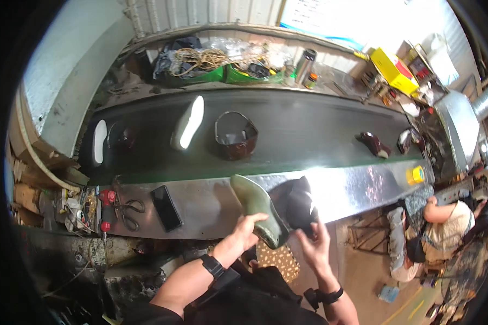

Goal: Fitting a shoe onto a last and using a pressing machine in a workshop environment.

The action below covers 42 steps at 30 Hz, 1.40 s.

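Note:
My left hand (246, 233) grips a green shoe last (257, 208) near its thick heel end, with the toe pointing up and left over the metal ledge. Just right of it, the fingers of my right hand (315, 246) close on the lower edge of a glossy black shoe upper (298, 203). The thumb of that hand points toward the heel of the last. The last and the upper are close together; whether they touch, I cannot tell. Some of the right fingertips are hidden behind the upper.
Beyond the metal ledge (200, 203) runs a dark conveyor belt (298, 124) carrying white soles (192, 122), a dark red upper (237, 141) and smaller dark red pieces (373, 143). A phone (167, 208), scissors (131, 214) and yellow tape roll (416, 175) lie on the ledge. Another person (444, 233) sits at right.

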Motion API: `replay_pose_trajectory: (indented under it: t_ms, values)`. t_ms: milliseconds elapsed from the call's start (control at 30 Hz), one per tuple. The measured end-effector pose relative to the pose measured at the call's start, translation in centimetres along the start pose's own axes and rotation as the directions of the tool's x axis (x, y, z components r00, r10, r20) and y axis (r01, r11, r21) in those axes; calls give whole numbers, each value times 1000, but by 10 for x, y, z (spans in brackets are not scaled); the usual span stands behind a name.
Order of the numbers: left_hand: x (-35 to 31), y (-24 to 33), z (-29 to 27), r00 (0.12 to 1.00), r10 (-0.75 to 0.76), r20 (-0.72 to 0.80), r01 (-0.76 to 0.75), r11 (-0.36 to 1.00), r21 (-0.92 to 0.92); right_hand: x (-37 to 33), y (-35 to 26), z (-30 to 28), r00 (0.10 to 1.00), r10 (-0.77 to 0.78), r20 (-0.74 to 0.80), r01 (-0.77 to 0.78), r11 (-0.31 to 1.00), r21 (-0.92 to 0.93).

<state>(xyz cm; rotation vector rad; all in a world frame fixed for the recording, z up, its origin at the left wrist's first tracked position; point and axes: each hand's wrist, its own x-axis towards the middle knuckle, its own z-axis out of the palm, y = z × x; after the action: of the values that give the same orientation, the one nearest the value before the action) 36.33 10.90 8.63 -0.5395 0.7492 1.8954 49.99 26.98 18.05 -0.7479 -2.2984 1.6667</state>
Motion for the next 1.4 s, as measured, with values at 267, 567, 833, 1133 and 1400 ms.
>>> replay_pose_trajectory:
  t_ms: [267,567,833,1133,1400]
  values:
    - [-19,11,53,774,632,-38,-562,714,419,5,-53,-42,992,46,118,-96,882,461]
    - [-163,49,134,921,193,339,-173,981,-89,-9,-107,2,909,-194,368,67,941,330]
    - [-225,80,110,834,485,261,-551,729,405,-27,-147,-10,668,-382,638,436,896,80]
    - [-115,49,104,153,955,256,-878,12,479,12,-136,44,919,-104,381,-122,843,524]
    - [-66,108,6,983,155,94,-139,977,-160,-21,-21,19,675,-577,460,732,602,-319]
